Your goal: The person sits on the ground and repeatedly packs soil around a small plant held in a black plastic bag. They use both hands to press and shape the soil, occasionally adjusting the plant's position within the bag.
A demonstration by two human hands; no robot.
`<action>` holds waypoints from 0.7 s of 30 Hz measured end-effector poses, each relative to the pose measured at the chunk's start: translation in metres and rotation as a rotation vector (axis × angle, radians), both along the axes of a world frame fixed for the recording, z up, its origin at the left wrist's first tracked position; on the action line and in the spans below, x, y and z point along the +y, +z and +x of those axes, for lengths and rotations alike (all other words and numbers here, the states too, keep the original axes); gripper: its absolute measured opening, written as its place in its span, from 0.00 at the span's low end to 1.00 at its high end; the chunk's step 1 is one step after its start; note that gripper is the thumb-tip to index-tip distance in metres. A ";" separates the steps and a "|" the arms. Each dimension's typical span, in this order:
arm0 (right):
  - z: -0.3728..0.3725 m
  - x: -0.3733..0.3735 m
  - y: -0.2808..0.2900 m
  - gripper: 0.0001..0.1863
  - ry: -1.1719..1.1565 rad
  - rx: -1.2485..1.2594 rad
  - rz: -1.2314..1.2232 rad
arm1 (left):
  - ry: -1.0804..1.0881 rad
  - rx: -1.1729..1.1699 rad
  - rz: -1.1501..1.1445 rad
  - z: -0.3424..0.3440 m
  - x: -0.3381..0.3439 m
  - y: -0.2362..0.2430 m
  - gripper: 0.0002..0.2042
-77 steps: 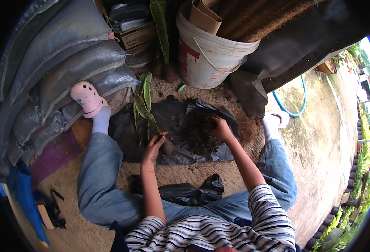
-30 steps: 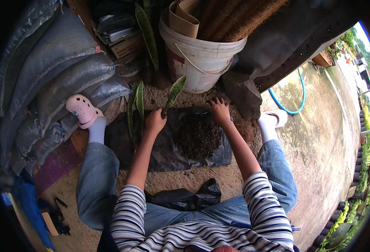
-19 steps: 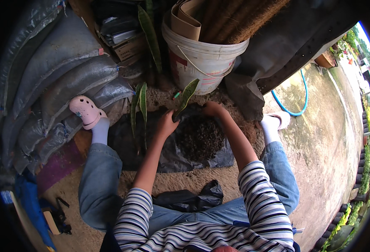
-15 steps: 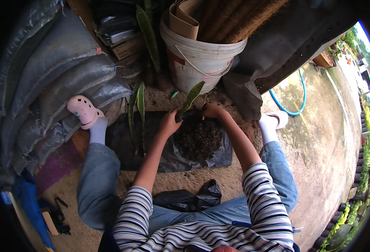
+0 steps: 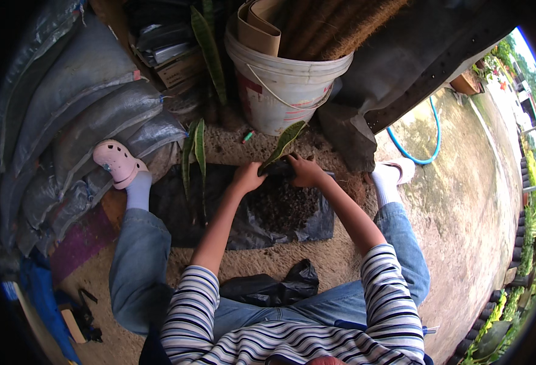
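Observation:
Between my two hands is a small black plastic plant bag [image 5: 277, 168], partly hidden by fingers. A single green, yellow-edged snake plant leaf [image 5: 287, 140] rises from it, leaning to the right. My left hand [image 5: 248, 177] is closed at the base of the leaf, against the bag's left side. My right hand [image 5: 306, 171] has its fingers curled over the bag's right side. Just below lies a heap of dark, crumbly soil [image 5: 287, 207] on a black plastic sheet [image 5: 231, 228]. Two loose snake plant leaves [image 5: 200, 155] rest on the sheet's left part.
A white bucket [image 5: 280, 91] with brown fibre poles stands ahead. Filled grey sacks [image 5: 107, 115] are stacked left. Crumpled black plastic [image 5: 274, 289] lies between my legs. A blue hose [image 5: 439, 137] curves at right; a small green object [image 5: 248, 137] sits near the bucket.
My right hand has come in from above the soil to the bag, and its fingers now curl over it. The upright leaf has tilted further right. The view has shifted slightly.

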State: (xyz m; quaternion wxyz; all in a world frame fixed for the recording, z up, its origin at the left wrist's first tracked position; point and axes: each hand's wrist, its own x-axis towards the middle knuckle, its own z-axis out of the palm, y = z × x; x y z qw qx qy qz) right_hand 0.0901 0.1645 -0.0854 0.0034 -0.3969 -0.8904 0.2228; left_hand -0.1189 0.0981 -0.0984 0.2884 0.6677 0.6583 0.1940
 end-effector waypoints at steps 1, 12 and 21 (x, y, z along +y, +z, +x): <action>-0.003 -0.001 0.002 0.24 -0.005 -0.003 0.013 | 0.002 -0.015 -0.010 0.000 -0.001 0.001 0.14; 0.001 -0.024 -0.021 0.16 0.147 -0.189 0.206 | -0.087 0.070 -0.123 0.003 -0.019 0.003 0.14; -0.006 -0.019 -0.002 0.17 0.113 -0.314 0.042 | -0.041 0.089 -0.059 0.009 -0.017 -0.002 0.14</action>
